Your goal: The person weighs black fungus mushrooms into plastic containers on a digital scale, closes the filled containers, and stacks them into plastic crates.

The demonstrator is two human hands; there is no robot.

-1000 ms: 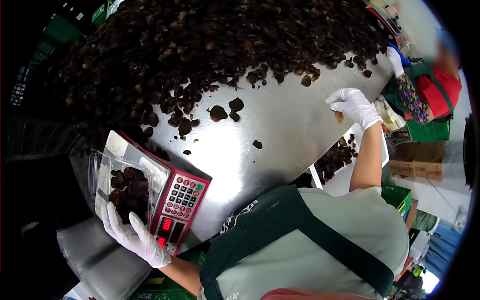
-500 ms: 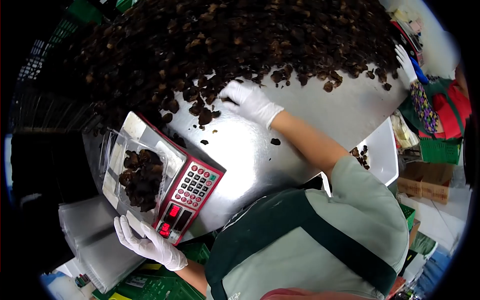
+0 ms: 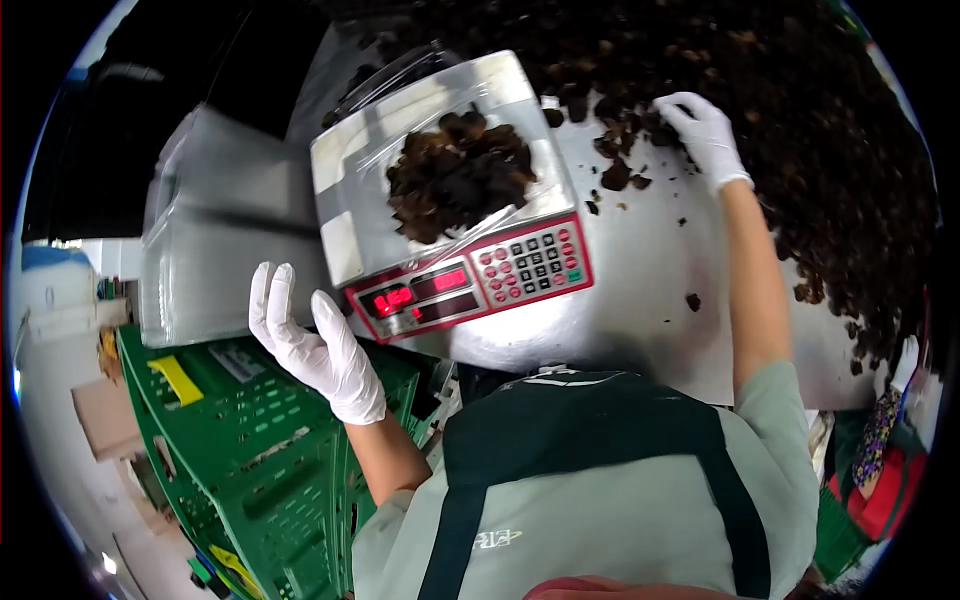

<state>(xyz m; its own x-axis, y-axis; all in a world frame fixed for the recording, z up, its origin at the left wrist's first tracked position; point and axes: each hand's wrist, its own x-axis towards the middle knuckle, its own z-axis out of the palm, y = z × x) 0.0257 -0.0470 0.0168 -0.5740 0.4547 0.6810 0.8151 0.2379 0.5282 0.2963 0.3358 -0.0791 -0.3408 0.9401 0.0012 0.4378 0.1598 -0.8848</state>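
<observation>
My left hand [image 3: 315, 345], in a white glove, is open with its fingers spread. It is in the air off the front left corner of a red and white digital scale [image 3: 335, 245] and touches nothing that I can see. On the scale sits a clear plastic tray [image 3: 365, 205] heaped with dark, wrinkled mushroom pieces [image 3: 460, 178]. My right hand [image 3: 705, 138], also gloved, reaches to the edge of a big pile of the same mushrooms [image 3: 810, 150]. Its fingers are bent but apart; the fingertips are partly lost against the dark pieces.
Stacked clear plastic trays [image 3: 225, 240] stand left of the scale. Green crates [image 3: 260, 440] are below my left hand. Loose mushroom bits [image 3: 615, 175] are scattered over the metal table [image 3: 650, 270]. Another person's gloved hand [image 3: 905, 362] is at the far right.
The view has swung round, so the scale appears higher and turned. My left hand has come away from the tray's edge with fingers spread. My right hand stays at the pile's edge.
</observation>
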